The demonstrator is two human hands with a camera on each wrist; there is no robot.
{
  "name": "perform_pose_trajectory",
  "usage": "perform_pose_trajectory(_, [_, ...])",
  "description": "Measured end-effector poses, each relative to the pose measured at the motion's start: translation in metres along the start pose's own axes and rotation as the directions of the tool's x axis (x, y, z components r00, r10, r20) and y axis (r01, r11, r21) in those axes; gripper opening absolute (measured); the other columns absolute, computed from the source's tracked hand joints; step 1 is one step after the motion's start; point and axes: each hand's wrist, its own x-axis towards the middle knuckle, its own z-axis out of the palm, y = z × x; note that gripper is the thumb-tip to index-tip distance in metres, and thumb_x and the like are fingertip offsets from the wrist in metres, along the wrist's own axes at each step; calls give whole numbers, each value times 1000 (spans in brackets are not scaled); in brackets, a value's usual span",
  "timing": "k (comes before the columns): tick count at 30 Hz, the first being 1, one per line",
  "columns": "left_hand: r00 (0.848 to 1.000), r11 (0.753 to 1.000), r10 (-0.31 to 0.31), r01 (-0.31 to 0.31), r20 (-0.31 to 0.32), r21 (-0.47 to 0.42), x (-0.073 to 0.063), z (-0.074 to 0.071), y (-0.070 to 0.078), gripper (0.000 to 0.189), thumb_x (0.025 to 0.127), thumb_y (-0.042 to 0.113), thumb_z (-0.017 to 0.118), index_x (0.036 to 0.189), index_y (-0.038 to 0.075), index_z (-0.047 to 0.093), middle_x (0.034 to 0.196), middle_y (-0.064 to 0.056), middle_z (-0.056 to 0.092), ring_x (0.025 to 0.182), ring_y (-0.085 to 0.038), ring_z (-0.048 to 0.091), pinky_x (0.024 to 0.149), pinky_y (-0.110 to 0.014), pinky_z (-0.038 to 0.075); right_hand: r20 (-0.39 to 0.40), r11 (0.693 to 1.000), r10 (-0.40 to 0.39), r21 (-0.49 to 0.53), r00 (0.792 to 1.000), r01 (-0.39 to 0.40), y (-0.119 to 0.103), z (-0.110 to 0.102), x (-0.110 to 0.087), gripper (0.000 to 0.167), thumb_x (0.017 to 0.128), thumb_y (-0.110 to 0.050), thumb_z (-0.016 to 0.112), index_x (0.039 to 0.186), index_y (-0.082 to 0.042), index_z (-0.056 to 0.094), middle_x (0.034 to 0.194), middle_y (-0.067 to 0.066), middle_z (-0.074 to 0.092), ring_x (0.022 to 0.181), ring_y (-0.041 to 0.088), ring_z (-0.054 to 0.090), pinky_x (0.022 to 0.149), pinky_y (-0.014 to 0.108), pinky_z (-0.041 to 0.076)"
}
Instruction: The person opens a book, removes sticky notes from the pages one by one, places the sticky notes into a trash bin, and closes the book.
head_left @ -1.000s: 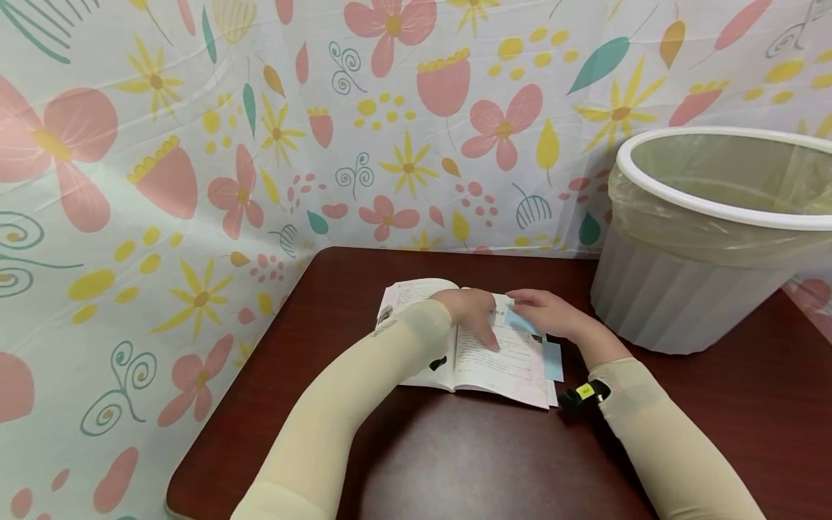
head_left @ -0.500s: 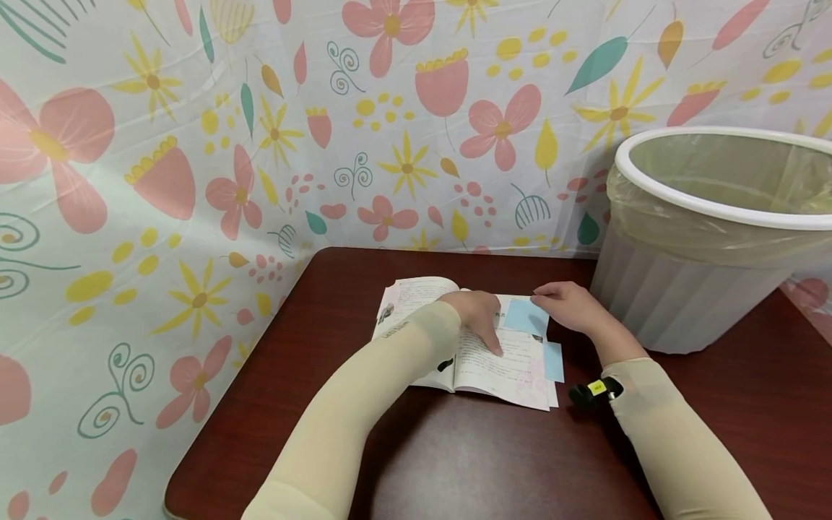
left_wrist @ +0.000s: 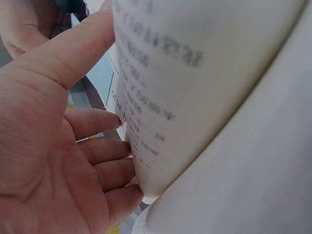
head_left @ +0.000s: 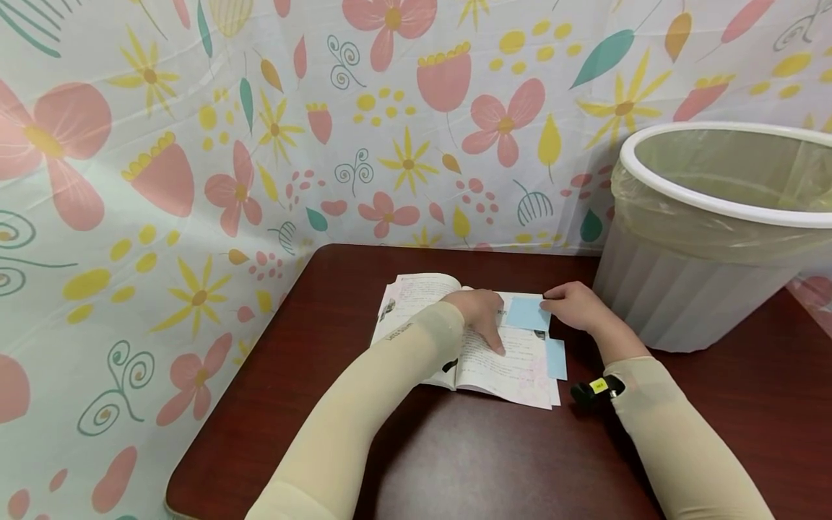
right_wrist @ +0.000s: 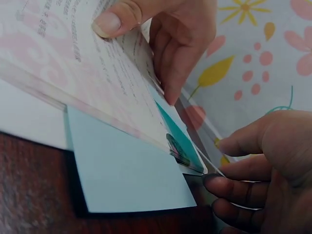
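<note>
An open book (head_left: 484, 379) with printed pages lies on the table. My left hand (head_left: 479, 318) rests on its right-hand page, fingers and thumb spread and fairly straight. In the left wrist view, the thumb and fingertips of that left hand (left_wrist: 63, 146) touch the page (left_wrist: 165, 97). My right hand (head_left: 575, 307) pinches the right edge of a light blue sticky note (head_left: 525, 313) at the top of this page. In the right wrist view, the curled fingers of the right hand (right_wrist: 263, 175) meet the note's thin edge. A second blue sticky note (head_left: 555, 359) sticks out from the book's right side.
A ribbed bin (head_left: 682, 289) with a white rim and a clear bag liner stands behind the right hand. The dark red-brown table (head_left: 494, 462) has a flower-patterned sheet (head_left: 403, 130) behind it and along its left. A black strap device (head_left: 594, 390) is on the right wrist.
My right hand has moved right from over the upper blue note to its right edge, uncovering more of it. The left hand has stayed on the page with only a slight shift.
</note>
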Motion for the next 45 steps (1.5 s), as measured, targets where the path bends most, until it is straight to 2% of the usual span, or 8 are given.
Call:
perform_pose_trajectory(6, [1000, 1000, 7, -7, 4, 6, -2, 0, 2, 104, 71, 58, 89, 159, 29, 41, 162, 12, 43, 150, -10, 40, 118, -31, 40, -52, 1000, 17, 9, 998, -16, 0, 2, 0, 40, 102, -25, 59, 129, 3, 68, 136, 30, 60, 119, 42, 59, 94, 57, 52])
perform_pose_trajectory(18, [1000, 1000, 5, -5, -13, 10, -1, 0, 2, 101, 71, 59, 90, 156, 27, 46, 156, 12, 49, 141, -7, 48, 113, -29, 43, -78, 998, -63, -10, 995, 63, -11, 5, 1, 35, 101, -17, 56, 126, -1, 72, 135, 27, 64, 116, 39, 62, 92, 53, 55])
perform_pose_trajectory(22, [1000, 1000, 5, -5, -14, 18, 2, 1, 1, 102, 70, 60, 90, 155, 28, 46, 157, 12, 49, 141, -7, 47, 114, -29, 42, -79, 998, -56, -6, 995, 56, -11, 6, 2, 34, 100, -16, 55, 125, -2, 73, 133, 26, 65, 107, 34, 63, 83, 43, 56])
perform_pose_trajectory(28, [1000, 1000, -1, 2, -19, 20, 3, 2, 1, 101, 69, 60, 90, 155, 28, 47, 155, 13, 49, 139, -7, 49, 113, -29, 43, -87, 999, -47, 14, 995, 49, -11, 6, 2, 33, 98, -15, 54, 121, -3, 75, 128, 24, 67, 95, 29, 60, 72, 29, 50])
perform_pose_trajectory(39, [1000, 1000, -8, 8, -5, 5, 1, 1, 2, 101, 69, 59, 90, 155, 29, 46, 157, 13, 48, 140, -7, 48, 114, -30, 42, -98, 997, -31, 61, 995, 37, -10, 5, -3, 28, 97, -14, 56, 113, -4, 77, 111, 18, 72, 84, 26, 56, 66, 30, 48])
perform_pose_trajectory(45, [1000, 1000, 10, -10, -4, -4, 1, 1, 1, 102, 70, 59, 90, 156, 27, 45, 159, 11, 47, 144, -9, 46, 116, -31, 42, -105, 995, -46, 83, 993, 55, -10, 6, -3, 26, 97, -12, 56, 111, -4, 77, 109, 18, 72, 83, 26, 56, 66, 30, 49])
